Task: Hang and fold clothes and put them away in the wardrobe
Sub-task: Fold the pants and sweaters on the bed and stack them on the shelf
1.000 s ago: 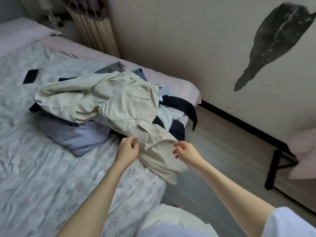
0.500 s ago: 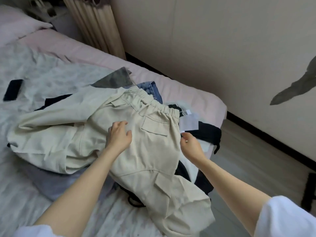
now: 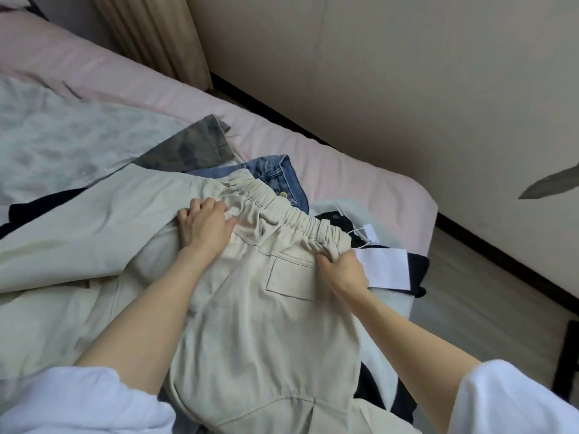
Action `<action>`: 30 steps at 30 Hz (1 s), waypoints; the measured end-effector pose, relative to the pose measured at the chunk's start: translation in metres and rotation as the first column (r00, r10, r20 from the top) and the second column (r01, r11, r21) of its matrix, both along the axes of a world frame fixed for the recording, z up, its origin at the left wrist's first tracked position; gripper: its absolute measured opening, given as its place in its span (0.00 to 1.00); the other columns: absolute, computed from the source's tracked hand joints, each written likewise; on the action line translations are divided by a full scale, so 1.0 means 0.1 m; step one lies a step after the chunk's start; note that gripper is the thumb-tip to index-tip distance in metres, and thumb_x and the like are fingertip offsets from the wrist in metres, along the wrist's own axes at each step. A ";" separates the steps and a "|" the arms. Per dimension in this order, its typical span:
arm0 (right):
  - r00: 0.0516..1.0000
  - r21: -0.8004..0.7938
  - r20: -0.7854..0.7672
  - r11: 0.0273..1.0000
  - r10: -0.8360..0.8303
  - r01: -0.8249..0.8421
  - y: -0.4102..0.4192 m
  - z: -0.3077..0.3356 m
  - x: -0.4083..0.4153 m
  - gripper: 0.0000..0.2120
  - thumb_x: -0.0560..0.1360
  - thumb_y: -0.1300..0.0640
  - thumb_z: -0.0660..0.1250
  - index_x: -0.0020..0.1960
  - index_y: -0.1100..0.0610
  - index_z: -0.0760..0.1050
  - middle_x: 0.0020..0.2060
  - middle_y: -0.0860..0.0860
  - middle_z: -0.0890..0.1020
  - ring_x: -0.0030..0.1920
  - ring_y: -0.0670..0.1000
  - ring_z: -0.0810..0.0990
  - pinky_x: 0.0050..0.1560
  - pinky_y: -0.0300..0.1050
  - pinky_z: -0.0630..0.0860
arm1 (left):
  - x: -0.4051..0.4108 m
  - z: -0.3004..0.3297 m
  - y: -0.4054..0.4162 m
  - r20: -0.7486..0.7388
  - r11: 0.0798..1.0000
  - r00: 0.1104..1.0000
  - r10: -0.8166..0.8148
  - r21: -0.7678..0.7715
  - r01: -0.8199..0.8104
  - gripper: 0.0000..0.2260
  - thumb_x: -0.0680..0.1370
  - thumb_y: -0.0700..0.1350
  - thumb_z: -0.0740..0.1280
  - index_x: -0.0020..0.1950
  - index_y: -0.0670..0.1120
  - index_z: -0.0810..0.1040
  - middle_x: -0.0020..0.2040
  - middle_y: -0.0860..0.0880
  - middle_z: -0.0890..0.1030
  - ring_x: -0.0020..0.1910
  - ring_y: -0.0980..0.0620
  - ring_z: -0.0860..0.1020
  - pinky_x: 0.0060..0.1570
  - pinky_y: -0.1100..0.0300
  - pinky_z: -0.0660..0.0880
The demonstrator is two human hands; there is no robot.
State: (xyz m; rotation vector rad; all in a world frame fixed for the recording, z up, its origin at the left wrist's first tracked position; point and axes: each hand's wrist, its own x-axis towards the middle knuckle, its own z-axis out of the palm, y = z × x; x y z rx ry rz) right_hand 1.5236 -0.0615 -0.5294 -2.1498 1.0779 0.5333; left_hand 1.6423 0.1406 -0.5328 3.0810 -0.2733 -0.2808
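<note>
A person leans over a bed (image 3: 360, 180) and works on a pair of cream trousers (image 3: 250, 324) lying on top of a heap of clothes. The trousers lie with the elastic waistband (image 3: 291, 214) at the far end and the legs running back toward the person, a back pocket (image 3: 291, 278) facing up.

The left hand (image 3: 203, 223) rests on the trousers just below the waistband at its left end, fingers bent and bunching the fabric, thumb spread to the right; whether the cloth is truly pinched or only pressed cannot be told. The right hand (image 3: 343, 270) grips the right end of the waistband, fingers curled over the edge and the thumb pressed against the cloth beside the pocket. Both forearms are bare and reach out from white sleeves (image 3: 81, 399) at the bottom of the picture.

Just right of the right hand, a white paper tag (image 3: 385, 267) lies against dark clothing (image 3: 418, 270), with a smaller tag (image 3: 371, 231) just beyond it. A pair of blue jeans (image 3: 282, 173) shows beyond the waistband, and a grey camouflage garment (image 3: 191, 148) lies further left beside it. The heap sits on a pale patterned cover (image 3: 62, 136) spread over a pink sheet. A beige curtain (image 3: 156, 32) hangs at the far corner, by the plain wall (image 3: 376, 73) along the bed.
</note>
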 end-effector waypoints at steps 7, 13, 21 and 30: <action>0.954 0.141 0.290 0.989 -0.080 0.040 -0.05 0.24 -0.22 0.11 0.73 0.64 0.58 0.55 0.63 0.72 0.51 0.56 0.77 0.54 0.58 0.74 0.47 0.43 0.66 | -0.21 0.19 -0.04 0.093 0.958 0.991 0.095 -0.280 -0.066 0.07 0.77 0.42 0.64 0.52 0.42 0.77 0.54 0.41 0.77 0.56 0.40 0.72 0.54 0.48 0.65; 0.885 0.192 0.462 0.981 -0.056 -0.039 -0.20 0.55 -0.78 0.11 0.76 0.66 0.54 0.55 0.54 0.67 0.42 0.44 0.74 0.46 0.51 0.74 0.45 0.45 0.70 | -1.05 0.57 -0.12 0.231 0.832 0.960 0.157 -0.554 -0.003 0.08 0.73 0.41 0.60 0.43 0.39 0.76 0.42 0.39 0.77 0.41 0.37 0.76 0.40 0.47 0.73; 0.760 0.270 0.622 0.963 -0.186 0.014 -0.58 1.29 -1.75 0.24 0.70 0.76 0.54 0.58 0.53 0.69 0.48 0.41 0.74 0.49 0.41 0.72 0.47 0.26 0.67 | -2.48 1.05 -0.29 0.235 0.748 0.972 0.007 -0.646 0.151 0.06 0.74 0.43 0.59 0.43 0.41 0.74 0.40 0.47 0.74 0.40 0.52 0.71 0.40 0.64 0.67; 0.603 0.377 0.660 0.892 -0.447 0.249 -1.41 1.85 -3.77 0.18 0.72 0.73 0.57 0.56 0.57 0.67 0.51 0.51 0.73 0.48 0.46 0.73 0.43 0.37 0.70 | -4.17 1.64 -1.23 -0.291 0.716 0.912 -0.289 -0.698 0.004 0.34 0.74 0.41 0.65 0.71 0.61 0.51 0.35 0.52 0.72 0.35 0.54 0.72 0.41 0.61 0.68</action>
